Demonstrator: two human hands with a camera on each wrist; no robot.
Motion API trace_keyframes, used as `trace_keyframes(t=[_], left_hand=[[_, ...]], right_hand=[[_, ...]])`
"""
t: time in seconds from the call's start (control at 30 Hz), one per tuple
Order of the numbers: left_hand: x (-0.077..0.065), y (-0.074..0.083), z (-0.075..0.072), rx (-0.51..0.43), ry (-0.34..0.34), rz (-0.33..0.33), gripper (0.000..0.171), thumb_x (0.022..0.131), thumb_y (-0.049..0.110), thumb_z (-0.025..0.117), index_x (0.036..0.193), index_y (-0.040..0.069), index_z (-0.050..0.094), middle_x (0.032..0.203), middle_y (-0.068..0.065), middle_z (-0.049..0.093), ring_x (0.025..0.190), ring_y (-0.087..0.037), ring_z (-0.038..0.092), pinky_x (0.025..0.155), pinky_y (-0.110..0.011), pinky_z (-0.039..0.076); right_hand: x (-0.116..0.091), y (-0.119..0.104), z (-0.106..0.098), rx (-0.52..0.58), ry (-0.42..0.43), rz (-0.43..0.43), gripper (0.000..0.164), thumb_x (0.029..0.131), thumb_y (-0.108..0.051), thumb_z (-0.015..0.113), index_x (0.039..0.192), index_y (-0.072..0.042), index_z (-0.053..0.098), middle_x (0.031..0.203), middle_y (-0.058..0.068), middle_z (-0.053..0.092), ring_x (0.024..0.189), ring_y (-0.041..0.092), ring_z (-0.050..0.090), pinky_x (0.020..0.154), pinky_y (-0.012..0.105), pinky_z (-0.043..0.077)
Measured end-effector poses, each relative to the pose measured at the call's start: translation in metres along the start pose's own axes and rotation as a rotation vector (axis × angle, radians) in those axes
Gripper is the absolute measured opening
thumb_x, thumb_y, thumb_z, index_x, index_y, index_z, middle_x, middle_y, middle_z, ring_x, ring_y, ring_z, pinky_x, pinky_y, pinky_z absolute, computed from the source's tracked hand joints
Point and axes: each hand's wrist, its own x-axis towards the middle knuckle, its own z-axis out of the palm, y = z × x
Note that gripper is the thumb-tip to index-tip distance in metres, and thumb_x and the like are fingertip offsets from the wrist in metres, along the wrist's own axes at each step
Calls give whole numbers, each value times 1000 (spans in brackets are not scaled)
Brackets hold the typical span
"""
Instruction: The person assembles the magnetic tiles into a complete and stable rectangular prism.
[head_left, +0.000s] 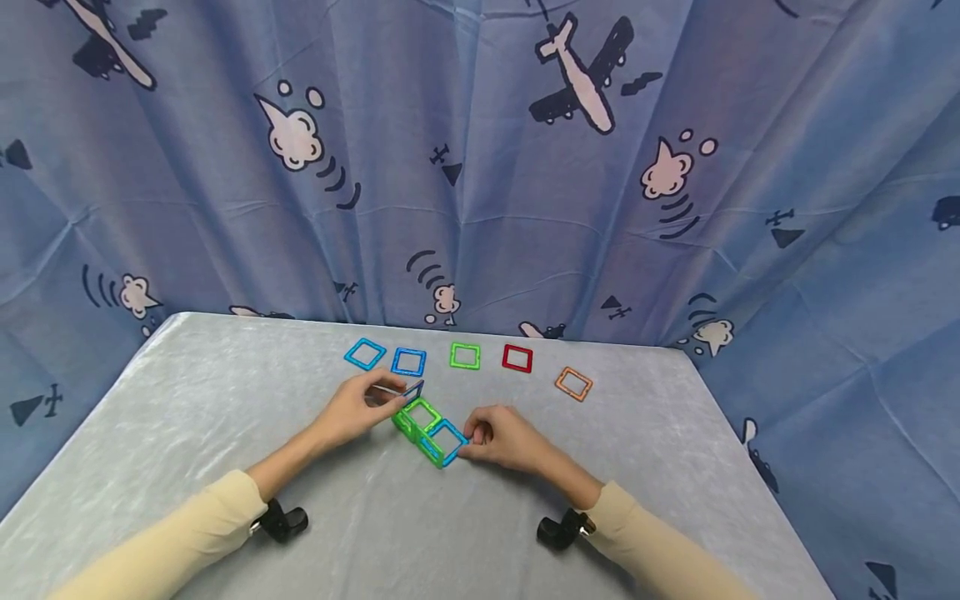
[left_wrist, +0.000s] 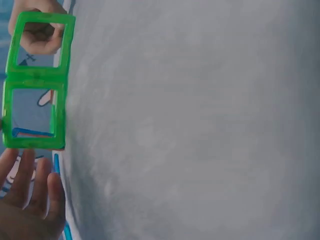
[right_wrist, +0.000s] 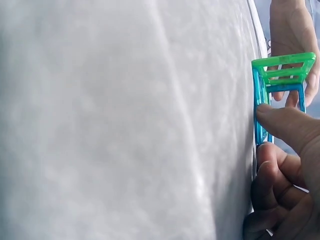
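Observation:
Square frame-shaped magnetic tiles, green and blue, form a small joined structure [head_left: 420, 417] on the table. Two green tiles [left_wrist: 36, 75] stand side by side along its near side in the left wrist view. At its far left end my left hand [head_left: 367, 404] pinches a raised blue tile [head_left: 415, 390] between thumb and fingers; those fingers look fairly straight in the left wrist view. My right hand [head_left: 506, 437] pinches the blue part at the right end, its thumb [right_wrist: 280, 120] lying on a blue tile [right_wrist: 258, 92] and the other fingers curled below.
Loose square tiles lie in a row along the far side of the table [head_left: 300, 533]: two blue [head_left: 360, 364], one green [head_left: 465, 367], one red [head_left: 517, 370] and one orange [head_left: 561, 386]. Behind the table hangs a blue curtain [head_left: 495, 275] printed with planes.

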Motion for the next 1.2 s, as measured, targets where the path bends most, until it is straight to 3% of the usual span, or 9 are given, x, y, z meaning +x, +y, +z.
trace_keyframes(t=[0.13, 0.37, 0.7, 0.93, 1.2], left_hand=[[-2, -1, 2, -5, 36, -5, 25, 96, 10, 73, 117, -3, 68, 115, -16, 68, 100, -31, 70, 84, -41, 58], [-2, 1, 2, 0, 5, -11, 24, 96, 8, 72, 117, -2, 69, 116, -19, 67, 98, -28, 68, 86, -41, 56], [4, -1, -1, -9, -14, 13, 23, 97, 6, 71, 119, -1, 69, 115, -12, 69, 104, -29, 67, 91, -42, 54], [6, -4, -2, -44, -24, 30, 23, 96, 4, 70, 119, -2, 69, 115, -14, 69, 105, -30, 66, 93, -41, 53], [8, -3, -3, -56, -37, 32, 23, 96, 1, 69, 119, -3, 68, 116, -15, 69, 106, -30, 66, 93, -40, 53]], right_hand=[[-2, -5, 3, -34, 19, 12, 21, 83, -16, 87, 80, -12, 66, 67, -9, 54, 62, 4, 50, 57, 23, 43], [-4, -12, 8, -28, 25, 43, 23, 83, -19, 87, 78, -16, 65, 65, -10, 54, 61, 3, 49, 56, 22, 42], [-4, -15, 16, 47, 37, 39, 19, 82, -11, 87, 82, -10, 68, 68, -8, 57, 63, 4, 51, 56, 21, 43], [-6, -20, 21, 128, 96, 68, 17, 80, -3, 87, 89, -1, 72, 70, -5, 59, 62, 7, 53, 54, 21, 44], [-9, -24, 24, 165, 136, 107, 15, 79, 0, 86, 89, 1, 74, 69, -4, 59, 60, 9, 52, 52, 20, 42]])
